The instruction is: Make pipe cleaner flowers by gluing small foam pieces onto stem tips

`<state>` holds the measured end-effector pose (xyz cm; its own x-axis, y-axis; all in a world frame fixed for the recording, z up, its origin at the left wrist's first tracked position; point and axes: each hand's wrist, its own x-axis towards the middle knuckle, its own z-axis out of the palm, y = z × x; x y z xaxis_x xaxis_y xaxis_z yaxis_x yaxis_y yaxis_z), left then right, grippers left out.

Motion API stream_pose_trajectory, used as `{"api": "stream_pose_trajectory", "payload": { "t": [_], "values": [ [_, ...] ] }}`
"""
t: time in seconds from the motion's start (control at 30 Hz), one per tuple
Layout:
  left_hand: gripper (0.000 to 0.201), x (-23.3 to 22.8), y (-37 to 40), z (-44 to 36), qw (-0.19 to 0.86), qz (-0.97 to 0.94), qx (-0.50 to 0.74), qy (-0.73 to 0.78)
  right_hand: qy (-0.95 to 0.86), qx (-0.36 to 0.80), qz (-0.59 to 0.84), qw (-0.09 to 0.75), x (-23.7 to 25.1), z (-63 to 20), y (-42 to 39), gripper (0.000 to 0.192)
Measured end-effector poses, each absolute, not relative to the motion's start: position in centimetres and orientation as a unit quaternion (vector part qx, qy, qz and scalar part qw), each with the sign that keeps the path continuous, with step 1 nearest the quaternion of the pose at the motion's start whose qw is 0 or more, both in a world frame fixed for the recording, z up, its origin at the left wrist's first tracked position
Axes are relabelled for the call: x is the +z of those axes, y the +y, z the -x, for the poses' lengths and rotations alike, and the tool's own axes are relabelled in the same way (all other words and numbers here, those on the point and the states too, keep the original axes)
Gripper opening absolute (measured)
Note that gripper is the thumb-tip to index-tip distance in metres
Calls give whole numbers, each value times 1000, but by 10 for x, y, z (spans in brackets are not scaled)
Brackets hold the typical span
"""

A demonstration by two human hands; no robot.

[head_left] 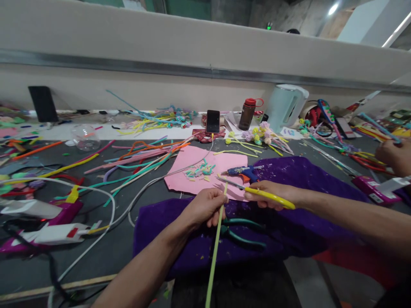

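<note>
My left hand (207, 207) pinches a long yellow-green pipe cleaner (215, 252) near its upper end; the rest hangs down toward me. In my right hand (265, 192) is a pair of scissors (272, 197) with yellow handles, its blades pointing left at the pipe cleaner's tip. Whether the blades touch it I cannot tell. Beneath them lies a pink sheet (180, 171) bearing a small heap of short cut pieces (201, 170) in teal, yellow and pink. A blue glue gun (239, 171) rests just beyond my right hand. Green-handled pliers (245, 222) lie on the purple cloth (160, 226) below.
Long coloured pipe cleaners (138, 160) spread across the left, crossed by a white cable (114, 201). Power strips (61, 218) sit at the far left. A phone (212, 122), a bottle (247, 114) and a kettle (284, 105) stand at the back. Another person's hand (394, 156) is at right.
</note>
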<state>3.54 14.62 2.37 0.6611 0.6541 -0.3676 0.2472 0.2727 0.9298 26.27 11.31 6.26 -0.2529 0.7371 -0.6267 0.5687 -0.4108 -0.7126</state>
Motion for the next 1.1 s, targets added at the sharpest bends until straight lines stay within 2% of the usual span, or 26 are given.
{"api": "stream_pose_trajectory", "payload": {
  "t": [0.23,0.4,0.63,0.93,1.1],
  "values": [
    [25,27,144,-35,713,-565,177,377,-506,596,609,131,73,-273,98,48],
    [28,35,142,-36,716,-539,230,380,-551,572,593,130,77,-265,84,47],
    [28,37,139,-38,717,-538,233,377,-593,529,597,106,67,-250,80,59],
    [27,35,139,-37,721,-545,222,366,-577,535,603,134,58,-242,85,41],
    [26,31,141,-37,722,-546,199,376,-517,588,609,124,59,-245,95,45]
  ]
}}
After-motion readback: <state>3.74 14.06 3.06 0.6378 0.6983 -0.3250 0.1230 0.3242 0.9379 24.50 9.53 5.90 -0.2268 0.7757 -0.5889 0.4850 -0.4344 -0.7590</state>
